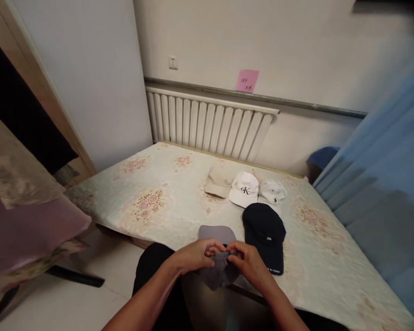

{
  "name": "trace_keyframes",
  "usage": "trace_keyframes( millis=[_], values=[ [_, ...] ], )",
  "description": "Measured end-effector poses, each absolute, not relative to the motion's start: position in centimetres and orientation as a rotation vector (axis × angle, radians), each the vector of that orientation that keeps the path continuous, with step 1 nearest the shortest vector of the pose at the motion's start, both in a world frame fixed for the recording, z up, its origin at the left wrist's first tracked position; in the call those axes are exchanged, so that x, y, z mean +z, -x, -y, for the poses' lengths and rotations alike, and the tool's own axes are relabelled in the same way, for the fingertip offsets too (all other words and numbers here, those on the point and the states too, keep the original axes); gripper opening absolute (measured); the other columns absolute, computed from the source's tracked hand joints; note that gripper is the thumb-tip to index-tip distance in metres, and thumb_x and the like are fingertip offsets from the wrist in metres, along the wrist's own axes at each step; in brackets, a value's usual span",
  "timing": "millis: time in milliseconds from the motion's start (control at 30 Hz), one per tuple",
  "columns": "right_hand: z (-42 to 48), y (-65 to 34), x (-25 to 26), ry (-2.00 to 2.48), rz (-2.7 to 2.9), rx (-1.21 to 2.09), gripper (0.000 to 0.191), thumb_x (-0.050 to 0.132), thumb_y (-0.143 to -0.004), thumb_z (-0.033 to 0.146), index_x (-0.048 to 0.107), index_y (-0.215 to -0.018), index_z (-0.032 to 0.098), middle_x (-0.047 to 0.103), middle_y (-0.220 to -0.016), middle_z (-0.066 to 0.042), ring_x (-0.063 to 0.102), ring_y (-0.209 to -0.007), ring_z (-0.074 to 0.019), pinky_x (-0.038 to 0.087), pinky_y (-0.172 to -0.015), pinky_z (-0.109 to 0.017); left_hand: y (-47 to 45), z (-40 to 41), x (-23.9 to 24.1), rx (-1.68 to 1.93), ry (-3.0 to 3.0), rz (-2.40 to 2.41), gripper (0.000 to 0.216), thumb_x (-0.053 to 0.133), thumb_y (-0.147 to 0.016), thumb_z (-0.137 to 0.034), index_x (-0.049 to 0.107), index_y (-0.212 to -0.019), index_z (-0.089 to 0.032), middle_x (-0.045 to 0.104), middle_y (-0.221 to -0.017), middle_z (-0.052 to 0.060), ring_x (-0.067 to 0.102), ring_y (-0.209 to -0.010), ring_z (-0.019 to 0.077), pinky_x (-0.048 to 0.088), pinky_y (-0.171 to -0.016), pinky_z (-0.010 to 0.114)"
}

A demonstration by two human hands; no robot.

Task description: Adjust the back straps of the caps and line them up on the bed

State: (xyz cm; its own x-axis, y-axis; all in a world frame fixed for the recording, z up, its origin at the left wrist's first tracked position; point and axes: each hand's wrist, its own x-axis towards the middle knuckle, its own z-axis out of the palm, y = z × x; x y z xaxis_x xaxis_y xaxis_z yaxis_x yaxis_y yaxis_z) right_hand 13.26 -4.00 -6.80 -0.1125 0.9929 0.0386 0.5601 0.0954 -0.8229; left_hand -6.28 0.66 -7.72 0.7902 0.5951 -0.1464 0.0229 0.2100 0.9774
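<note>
A grey baseball cap (216, 233) is at the near edge of the bed, its brim pointing away from me. My left hand (200, 254) grips the cap's back edge, fingers curled around it. From the other side my right hand (244, 258) pinches the same edge, close to the strap. Part of the crown is hidden by my fingers. Just right of my right hand lies a dark navy cap (264, 230) with a small white mark. Behind it sit a beige cap (218, 181), a white cap with black letters (244, 188) and another white cap (273, 191).
The bed's floral cover (179, 197) spreads under the caps. Along the far wall runs a white radiator (210, 119) below a pipe. A blue curtain (382, 184) hangs at the right, and a cloth-draped chair (34, 230) stands at the left.
</note>
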Motion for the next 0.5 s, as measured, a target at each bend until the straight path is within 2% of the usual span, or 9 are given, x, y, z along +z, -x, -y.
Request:
trace_keyframes(
  millis=[167, 267, 367, 433, 500],
  values=[
    [4.3, -12.6, -5.9, 1.487, 1.788, 0.870, 0.023, 0.055, -0.069, 0.016, 0.068, -0.088, 0.023, 0.063, -0.069, 0.000, 0.050, -0.058, -0.0156, 0.037, -0.057, -0.027, 5.6, -0.2, -8.0, 0.546, -1.246, -0.720, 0.021, 0.063, -0.064, -0.018, 0.059, -0.085, -0.016, 0.062, -0.072, -0.002, 0.051, -0.062, 0.0088, 0.034, -0.060, 0.021],
    [4.6, -12.1, -5.3, 1.366, 1.876, 0.848, 0.023, 0.054, -0.070, 0.014, 0.067, -0.085, 0.025, 0.065, -0.080, -0.001, 0.056, -0.068, -0.0167, 0.040, -0.065, -0.028, 5.2, -0.1, -8.3, 0.585, -1.182, -0.728, 0.024, 0.067, -0.064, -0.025, 0.056, -0.083, -0.016, 0.063, -0.071, -0.002, 0.050, -0.058, 0.0085, 0.033, -0.058, 0.021],
    [4.8, -11.9, -5.3, 1.387, 1.780, 0.978, 0.010, 0.054, -0.070, 0.017, 0.062, -0.074, 0.022, 0.063, -0.064, 0.002, 0.054, -0.054, -0.0143, 0.039, -0.058, -0.026, 5.2, -0.1, -8.3, 0.575, -1.186, -0.725, 0.024, 0.066, -0.063, -0.022, 0.058, -0.084, -0.016, 0.062, -0.071, -0.002, 0.050, -0.059, 0.0085, 0.032, -0.058, 0.021],
    [4.7, -12.0, -5.6, 1.379, 1.610, 1.189, 0.003, 0.055, -0.072, 0.023, 0.057, -0.074, 0.021, 0.060, -0.051, 0.004, 0.052, -0.045, -0.0135, 0.039, -0.053, -0.026, 5.3, -0.1, -8.2, 0.567, -1.202, -0.726, 0.023, 0.064, -0.062, -0.018, 0.059, -0.084, -0.016, 0.061, -0.070, -0.002, 0.049, -0.059, 0.0081, 0.031, -0.058, 0.021],
    [4.4, -12.3, -6.2, 1.308, 1.431, 1.376, 0.012, 0.057, -0.074, 0.032, 0.052, -0.077, 0.021, 0.061, -0.049, 0.004, 0.055, -0.045, -0.0146, 0.040, -0.053, -0.026, 5.5, -0.1, -8.0, 0.567, -1.219, -0.742, 0.023, 0.062, -0.061, -0.016, 0.059, -0.084, -0.015, 0.059, -0.068, -0.003, 0.047, -0.058, 0.0076, 0.030, -0.058, 0.021]
  ],
)
